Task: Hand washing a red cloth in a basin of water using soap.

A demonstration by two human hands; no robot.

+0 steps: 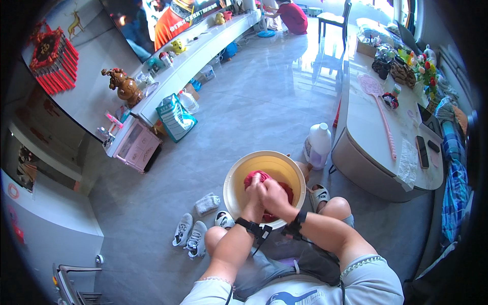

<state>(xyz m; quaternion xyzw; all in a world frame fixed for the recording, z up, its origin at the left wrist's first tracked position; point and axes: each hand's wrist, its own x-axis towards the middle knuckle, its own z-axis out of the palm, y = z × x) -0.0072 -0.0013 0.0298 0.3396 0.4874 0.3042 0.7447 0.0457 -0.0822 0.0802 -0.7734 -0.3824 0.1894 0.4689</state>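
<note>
A round cream plastic basin (233, 207) stands on the floor between my feet. Over it, my left hand (254, 192) and my right hand (275, 194) are pressed together around a bunched red cloth (256, 176). More dark red cloth (286, 192) lies in the basin under my right hand. The bottom of the basin is partly hidden by my hands and forearms. Both wrists wear black straps with small devices.
A jug of purple liquid (318, 146) stands right of the basin, beside a marble-topped table (366, 126). Grey sneakers (195, 238) and a folded grey cloth (207, 204) lie to the left. Farther off, a person in red (292, 18) crouches near a chair (333, 19).
</note>
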